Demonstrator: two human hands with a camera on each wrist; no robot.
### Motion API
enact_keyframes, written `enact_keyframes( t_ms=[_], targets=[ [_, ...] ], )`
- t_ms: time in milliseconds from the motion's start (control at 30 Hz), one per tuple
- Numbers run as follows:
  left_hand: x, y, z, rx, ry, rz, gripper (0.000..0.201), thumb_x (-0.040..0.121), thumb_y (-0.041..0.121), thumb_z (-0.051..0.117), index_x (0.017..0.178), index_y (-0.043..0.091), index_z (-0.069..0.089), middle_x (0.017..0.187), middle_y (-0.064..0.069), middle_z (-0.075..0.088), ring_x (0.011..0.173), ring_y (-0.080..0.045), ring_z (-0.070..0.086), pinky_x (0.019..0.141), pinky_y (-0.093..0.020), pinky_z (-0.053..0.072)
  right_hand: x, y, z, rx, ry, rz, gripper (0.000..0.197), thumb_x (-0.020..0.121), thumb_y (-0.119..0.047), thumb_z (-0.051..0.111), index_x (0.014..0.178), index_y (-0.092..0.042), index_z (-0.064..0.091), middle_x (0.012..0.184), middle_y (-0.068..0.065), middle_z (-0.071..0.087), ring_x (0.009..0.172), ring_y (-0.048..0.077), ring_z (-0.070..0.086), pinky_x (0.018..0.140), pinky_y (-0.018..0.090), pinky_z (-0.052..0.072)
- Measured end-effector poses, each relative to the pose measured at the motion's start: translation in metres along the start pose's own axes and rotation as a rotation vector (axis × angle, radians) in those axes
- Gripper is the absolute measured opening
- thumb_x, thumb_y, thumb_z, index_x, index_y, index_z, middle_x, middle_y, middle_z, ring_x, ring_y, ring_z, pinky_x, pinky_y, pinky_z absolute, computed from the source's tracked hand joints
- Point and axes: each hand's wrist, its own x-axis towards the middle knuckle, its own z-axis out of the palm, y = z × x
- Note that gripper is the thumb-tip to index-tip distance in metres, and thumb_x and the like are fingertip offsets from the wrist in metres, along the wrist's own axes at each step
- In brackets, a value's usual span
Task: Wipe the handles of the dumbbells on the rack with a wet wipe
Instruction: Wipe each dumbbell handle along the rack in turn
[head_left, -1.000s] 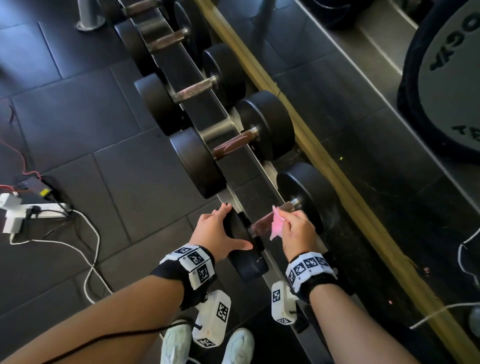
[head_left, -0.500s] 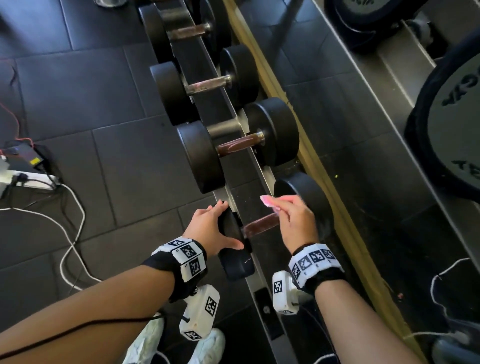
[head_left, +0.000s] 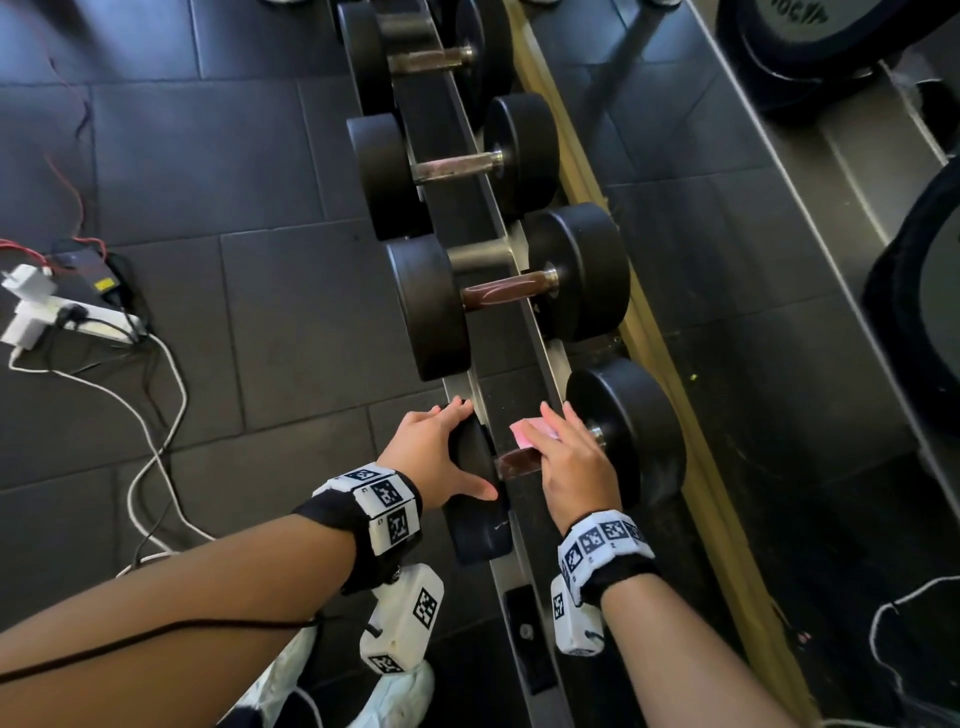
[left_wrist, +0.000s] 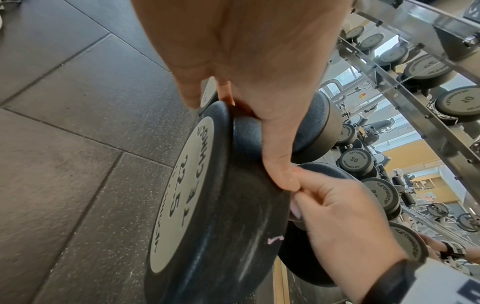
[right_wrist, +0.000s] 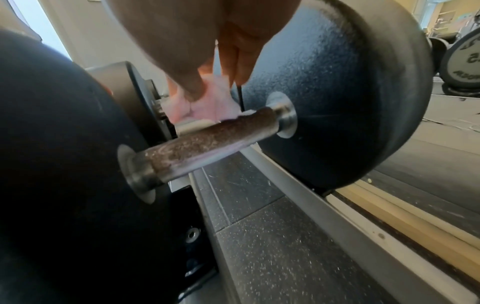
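The nearest dumbbell lies across the rack rail (head_left: 530, 379); its rusty brown handle (head_left: 511, 462) (right_wrist: 207, 139) spans two black heads. My left hand (head_left: 441, 457) (left_wrist: 259, 92) clasps the left head (head_left: 480, 525) (left_wrist: 221, 236), thumb along its rim and fingers over the far edge. My right hand (head_left: 569, 467) (right_wrist: 207, 51) hovers over the handle near the right head (head_left: 634, 431) (right_wrist: 337, 102). It pinches a pink wet wipe (head_left: 524, 434) (right_wrist: 207, 107), which touches the handle's far upper side in the right wrist view.
More dumbbells (head_left: 509, 291) line the rack farther on. A power strip (head_left: 67, 317) and white cables (head_left: 156, 415) lie on the dark floor tiles at the left. A yellow wooden strip (head_left: 675, 395) runs right of the rack, with large weight plates (head_left: 831, 31) beyond. White shoes (head_left: 395, 696) are below.
My right hand slid with the wipe along the handle toward the right head and now lies over it. My left hand stayed on the left head. The view shifted.
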Motion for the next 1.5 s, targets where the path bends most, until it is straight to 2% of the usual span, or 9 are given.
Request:
enact_keyframes(
  t_ms=[200,333,433,733,867,1133,1300,1433,1500],
  targets=[
    [-0.001,0.000,0.001,0.005,0.015,-0.006,0.117,0.057,0.052,0.088,0.152,0.039,0.020,0.158,0.015,0.023,0.147,-0.010,0.010,0.118,-0.036,0.023,-0.011,-0.013,0.009,0.151,-0.176,-0.029,0.052,0.093,0.006,0.048,0.132,-0.025,0.061,0.144,-0.004,0.053,0.146,0.018,0.030,0.118,0.024,0.008],
    [-0.001,0.000,0.001,0.000,0.008,0.008,0.116,0.058,0.051,0.088,0.153,0.038,0.020,0.159,0.015,0.022,0.147,-0.010,0.009,0.118,-0.036,0.022,-0.001,-0.004,-0.004,0.076,-0.230,-0.096,0.048,0.093,0.001,0.048,0.127,-0.029,0.064,0.140,-0.004,0.056,0.138,0.016,0.041,0.115,0.027,0.027],
    [-0.001,0.000,0.001,-0.004,0.002,0.010,0.115,0.060,0.050,0.087,0.153,0.037,0.020,0.159,0.015,0.022,0.147,-0.010,0.009,0.119,-0.037,0.021,0.005,0.012,-0.015,-0.024,-0.155,0.074,0.042,0.094,-0.002,0.051,0.125,-0.028,0.065,0.137,-0.002,0.058,0.135,0.017,0.045,0.108,0.030,0.039],
    [0.000,-0.004,0.003,-0.015,0.015,0.019,0.117,0.058,0.051,0.088,0.153,0.037,0.021,0.159,0.017,0.021,0.147,-0.011,0.009,0.120,-0.036,0.018,-0.010,-0.022,-0.005,0.023,-0.339,-0.089,0.049,0.097,-0.004,0.044,0.139,-0.029,0.050,0.148,-0.005,0.043,0.147,0.018,0.027,0.114,0.035,0.035],
    [0.000,-0.004,0.003,-0.027,0.007,0.018,0.116,0.058,0.051,0.088,0.152,0.038,0.020,0.159,0.017,0.021,0.147,-0.010,0.009,0.120,-0.037,0.019,0.005,0.004,-0.021,-0.132,-0.233,0.051,0.045,0.098,-0.005,0.045,0.138,-0.025,0.053,0.145,-0.002,0.048,0.139,0.017,0.037,0.110,0.031,0.040],
    [-0.004,-0.001,-0.001,-0.030,0.012,0.015,0.113,0.060,0.047,0.088,0.152,0.039,0.022,0.158,0.015,0.023,0.145,-0.010,0.010,0.117,-0.036,0.020,-0.029,-0.012,-0.012,0.074,-0.199,-0.019,0.064,0.092,0.009,0.043,0.140,-0.032,0.047,0.151,-0.007,0.037,0.146,0.014,0.027,0.111,0.021,0.024],
    [-0.005,0.001,0.000,0.007,0.026,0.023,0.113,0.061,0.050,0.087,0.152,0.037,0.021,0.159,0.015,0.022,0.146,-0.012,0.012,0.118,-0.035,0.018,-0.043,-0.009,0.001,0.000,-0.321,-0.169,0.063,0.097,0.009,0.036,0.153,-0.020,0.032,0.162,0.000,0.024,0.152,0.015,0.008,0.114,0.020,-0.007],
    [-0.005,0.002,-0.001,0.010,0.016,0.025,0.113,0.062,0.050,0.087,0.153,0.037,0.020,0.159,0.018,0.021,0.146,-0.010,0.011,0.118,-0.032,0.018,-0.050,-0.005,-0.004,0.129,-0.106,-0.006,0.058,0.093,0.010,0.042,0.140,-0.022,0.051,0.151,-0.006,0.043,0.145,0.009,0.030,0.112,0.010,0.008],
    [-0.005,0.001,-0.001,0.000,0.017,0.022,0.113,0.062,0.049,0.087,0.153,0.038,0.020,0.159,0.018,0.021,0.146,-0.009,0.011,0.117,-0.032,0.018,-0.046,0.002,-0.006,0.202,0.021,0.135,0.059,0.094,0.010,0.043,0.143,-0.022,0.049,0.152,-0.007,0.043,0.145,0.007,0.030,0.116,0.019,0.021]
  ],
)
